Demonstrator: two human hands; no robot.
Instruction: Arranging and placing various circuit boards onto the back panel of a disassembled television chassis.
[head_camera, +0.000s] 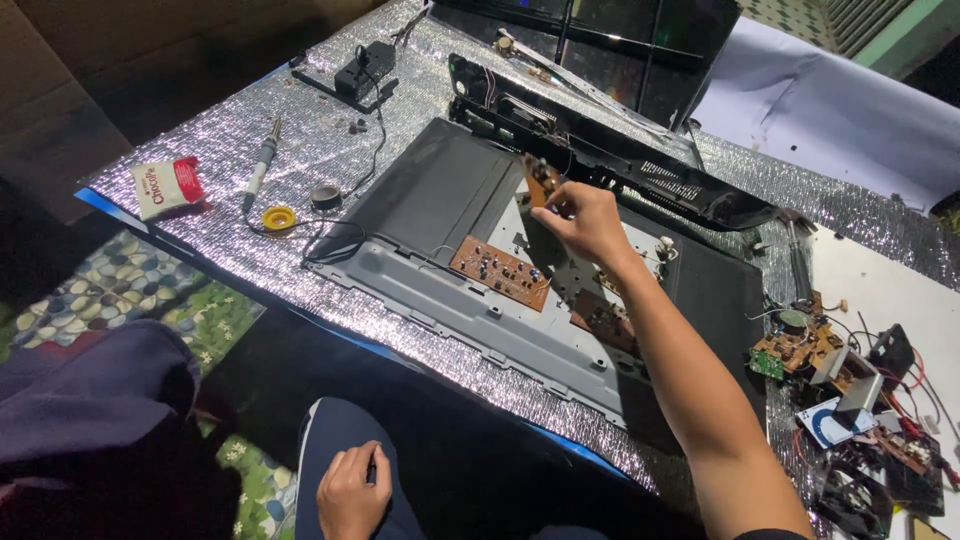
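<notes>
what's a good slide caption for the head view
Right hand holds a small brown circuit board over an opened grey flat-screen chassis on silver foil sheeting; left hand rests on the knee.

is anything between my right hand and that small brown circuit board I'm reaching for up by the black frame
Nothing visible. The right hand is already at the small brown board, fingers on its edge, just in front of the black frame.

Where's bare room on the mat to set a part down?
Free: foil mat strip along the chassis near edge; patch between soldering iron and power adapter. Crowded: loose boards and wires far right; around the right hand holding a small board.
</notes>
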